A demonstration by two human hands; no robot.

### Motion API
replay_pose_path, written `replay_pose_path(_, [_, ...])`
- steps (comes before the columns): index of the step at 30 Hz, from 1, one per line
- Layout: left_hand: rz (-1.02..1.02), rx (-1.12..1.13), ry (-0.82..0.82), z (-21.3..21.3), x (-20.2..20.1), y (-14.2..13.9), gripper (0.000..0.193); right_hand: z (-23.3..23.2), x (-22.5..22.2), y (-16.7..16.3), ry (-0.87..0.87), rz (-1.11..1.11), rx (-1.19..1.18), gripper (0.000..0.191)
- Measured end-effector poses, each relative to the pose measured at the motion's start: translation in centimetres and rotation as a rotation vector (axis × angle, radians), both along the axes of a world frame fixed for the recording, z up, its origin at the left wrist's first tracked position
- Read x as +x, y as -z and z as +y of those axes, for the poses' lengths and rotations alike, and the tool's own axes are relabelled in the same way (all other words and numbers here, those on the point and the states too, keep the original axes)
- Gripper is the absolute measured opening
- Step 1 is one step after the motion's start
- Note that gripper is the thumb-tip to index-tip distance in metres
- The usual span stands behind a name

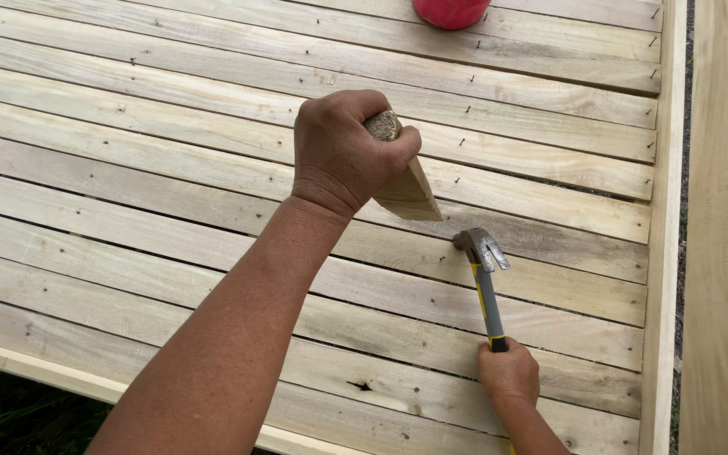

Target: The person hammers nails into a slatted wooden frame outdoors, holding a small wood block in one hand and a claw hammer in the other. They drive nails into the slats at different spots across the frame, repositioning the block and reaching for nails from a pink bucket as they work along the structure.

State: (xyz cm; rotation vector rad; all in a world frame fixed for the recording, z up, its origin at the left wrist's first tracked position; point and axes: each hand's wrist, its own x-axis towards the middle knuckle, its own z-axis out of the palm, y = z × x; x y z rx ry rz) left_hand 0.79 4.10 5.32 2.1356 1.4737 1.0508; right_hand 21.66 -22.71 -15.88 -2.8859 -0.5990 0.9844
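Red round object [451, 12] cut off by top edge, kind unclear. Left hand [343, 152] hides most of the wood block [406, 190]. Hammer [482, 270] grip hidden inside right hand [509, 371]. Hammer face against slat [431, 253], nail not discernible. Slatted panel [128, 168] runs off left.

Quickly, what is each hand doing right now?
Left hand: closed on a wooden wedge.
Right hand: closed on the claw hammer, head on the slats.

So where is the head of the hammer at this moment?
In the head view, the hammer head rests on the wooden slats, right of centre, just below the wooden wedge held by the left hand.
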Motion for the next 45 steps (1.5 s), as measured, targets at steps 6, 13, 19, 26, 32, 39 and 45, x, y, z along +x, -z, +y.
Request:
replay_pose_path(6, [-0.033,0.233,0.134,-0.9,1.3,2.2,0.017,-0.1,-0.1,0.1,-0.005,-0.015,0.019,0.034])
replay_pose_path(13, [0.016,0.108,0.143,-1.2,1.7,4.2,0.016,-0.3,-0.1,-0.2,-0.019,-0.023,0.010,0.035])
replay_pose_path(19, [0.052,0.111,0.170,-0.8,1.5,4.6,0.016,-0.1,-0.3,-0.4,0.001,0.004,-0.038,0.034])
replay_pose_path(26, [0.154,0.091,0.145,-1.2,1.8,5.2,0.017,-0.3,-0.5,-0.7,0.029,0.002,-0.026,0.032])
replay_pose_path(32, [0.178,0.117,0.121,-1.6,4.3,5.2,0.018,-0.3,-0.5,-0.6,0.029,0.008,-0.031,0.034])
replay_pose_path(39, [0.152,0.181,0.107,-1.9,3.6,5.5,0.016,-1.1,-0.1,0.9,-0.004,-0.001,-0.019,0.034])
replay_pose_path(45, [0.241,0.118,0.146,-2.5,8.0,5.2,0.011,-1.0,0.7,2.4,-0.075,0.069,0.010,0.037])
